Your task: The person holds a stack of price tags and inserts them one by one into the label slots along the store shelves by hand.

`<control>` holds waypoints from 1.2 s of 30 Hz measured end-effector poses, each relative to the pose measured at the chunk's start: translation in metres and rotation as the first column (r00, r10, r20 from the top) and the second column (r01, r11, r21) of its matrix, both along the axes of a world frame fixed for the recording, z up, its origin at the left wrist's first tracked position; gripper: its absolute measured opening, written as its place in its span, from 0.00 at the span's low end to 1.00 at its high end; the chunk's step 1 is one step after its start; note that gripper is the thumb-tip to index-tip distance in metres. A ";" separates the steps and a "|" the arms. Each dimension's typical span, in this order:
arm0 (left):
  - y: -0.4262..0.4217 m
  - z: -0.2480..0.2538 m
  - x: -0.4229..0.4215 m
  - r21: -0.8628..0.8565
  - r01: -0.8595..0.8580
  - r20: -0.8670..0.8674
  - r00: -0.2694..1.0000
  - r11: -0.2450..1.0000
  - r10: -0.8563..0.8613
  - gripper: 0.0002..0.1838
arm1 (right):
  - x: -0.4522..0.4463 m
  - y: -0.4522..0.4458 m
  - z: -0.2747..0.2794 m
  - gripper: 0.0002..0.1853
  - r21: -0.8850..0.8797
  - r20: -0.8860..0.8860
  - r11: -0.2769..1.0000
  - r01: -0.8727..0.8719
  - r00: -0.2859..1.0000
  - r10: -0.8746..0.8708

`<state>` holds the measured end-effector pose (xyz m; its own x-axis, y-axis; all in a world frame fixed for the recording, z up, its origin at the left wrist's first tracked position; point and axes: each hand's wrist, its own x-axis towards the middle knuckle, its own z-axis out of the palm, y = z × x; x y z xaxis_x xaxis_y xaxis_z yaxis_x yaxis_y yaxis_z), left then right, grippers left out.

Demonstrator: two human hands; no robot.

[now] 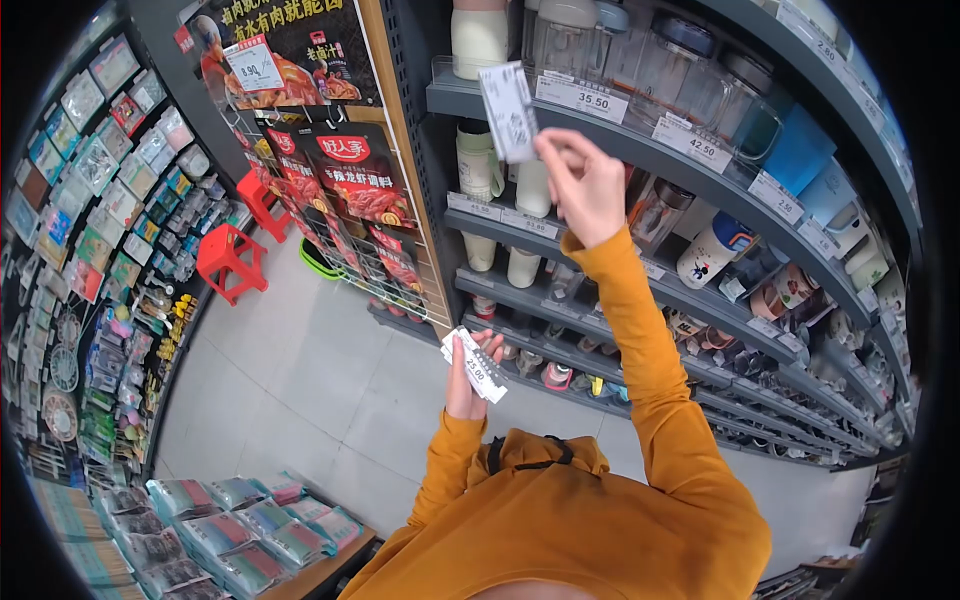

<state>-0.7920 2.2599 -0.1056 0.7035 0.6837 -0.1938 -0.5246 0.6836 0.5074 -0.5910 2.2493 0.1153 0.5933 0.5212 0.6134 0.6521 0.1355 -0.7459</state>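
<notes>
My right hand (585,185) is raised before the upper shelf and pinches a white price label (508,112) by its lower right edge. Behind the label is the shelf's front edge, with a pale bottle (480,42) above it and a green-and-white cup (478,160) below. Lower down, my left hand (468,375) holds a small stack of white price labels (476,368), the top one reading 25.00. A label marked 35.50 (582,97) sits in the shelf strip to the right of the raised one.
Shelves of cups and bottles (715,250) curve along the right. A rack of red food packets (350,175) stands left of them. Red stools (232,262) and a green basket (320,260) are on the floor. Packaged goods (235,530) lie at the lower left.
</notes>
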 end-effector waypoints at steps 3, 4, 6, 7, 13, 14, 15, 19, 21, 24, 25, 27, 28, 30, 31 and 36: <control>0.002 0.025 0.003 0.156 -0.027 0.045 0.999 0.987 0.020 0.21 | -0.019 -0.015 -0.028 0.11 -0.202 -0.402 0.922 -0.329 0.887 0.228; 0.004 0.031 0.004 0.215 -0.047 0.066 0.997 0.975 0.034 0.20 | -0.023 -0.018 -0.042 0.11 -0.257 -0.476 0.876 -0.409 0.842 0.253; 0.008 0.047 0.004 0.318 -0.089 0.059 0.996 0.944 0.074 0.21 | -0.034 -0.026 -0.065 0.11 -0.371 -0.495 0.798 -0.475 0.828 0.263; 0.010 0.048 0.004 0.285 -0.101 0.039 0.995 0.953 0.094 0.21 | -0.035 -0.027 -0.088 0.11 -0.337 -0.431 0.805 -0.487 0.841 0.328; 0.006 0.058 0.005 0.171 -0.042 -0.032 0.998 0.984 0.048 0.20 | -0.051 -0.043 -0.108 0.10 -0.351 -0.434 0.777 -0.523 0.826 0.360; 0.007 0.057 0.006 0.173 -0.043 -0.023 0.999 0.984 0.047 0.21 | -0.051 -0.044 -0.104 0.10 -0.310 -0.570 0.757 -0.576 0.749 0.336; 0.007 0.055 0.007 0.174 -0.043 -0.013 0.999 0.984 0.046 0.21 | -0.052 -0.045 -0.102 0.10 -0.261 -0.692 0.739 -0.621 0.654 0.305; 0.011 0.060 0.006 0.188 -0.110 0.010 0.994 0.976 0.110 0.21 | -0.056 -0.044 -0.101 0.11 -0.252 -0.694 0.711 -0.657 0.635 0.340; 0.015 0.061 0.006 0.190 -0.125 -0.006 0.992 0.974 0.129 0.21 | -0.055 -0.044 -0.112 0.12 -0.220 -0.676 0.680 -0.699 0.612 0.410; 0.018 0.056 0.007 0.155 -0.118 -0.009 0.993 0.981 0.120 0.21 | -0.055 -0.046 -0.105 0.13 -0.331 -0.706 0.608 -0.722 0.617 0.348; 0.018 0.056 0.008 0.134 -0.126 -0.006 0.992 0.983 0.128 0.21 | -0.057 -0.047 -0.099 0.12 -0.343 -0.728 0.613 -0.712 0.614 0.305; 0.021 0.052 0.007 0.137 -0.094 -0.027 0.995 0.986 0.099 0.21 | -0.047 -0.051 -0.093 0.12 -0.429 -0.671 0.598 -0.677 0.682 0.290; 0.021 0.051 0.009 0.131 -0.091 -0.018 0.995 0.987 0.094 0.21 | -0.041 -0.054 -0.088 0.12 -0.481 -0.617 0.599 -0.640 0.733 0.287; 0.017 0.052 0.012 0.116 -0.084 -0.006 0.996 0.990 0.085 0.22 | -0.019 -0.056 -0.078 0.11 -0.437 -0.133 0.809 -0.393 0.918 0.374; 0.016 0.053 0.014 0.122 -0.086 -0.017 0.996 0.989 0.089 0.24 | -0.015 -0.056 -0.048 0.10 -0.409 -0.028 0.870 -0.275 0.957 0.289; -0.002 0.039 0.016 0.150 0.088 -0.042 0.996 0.985 -0.082 0.26 | 0.017 -0.015 0.056 0.09 -0.013 0.538 0.998 0.066 0.842 -0.048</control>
<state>-0.7761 2.2580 -0.0670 0.7549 0.6450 -0.1186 -0.4475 0.6388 0.6258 -0.5737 2.2348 0.1711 0.2048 0.5201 0.8292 0.9575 0.0691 -0.2799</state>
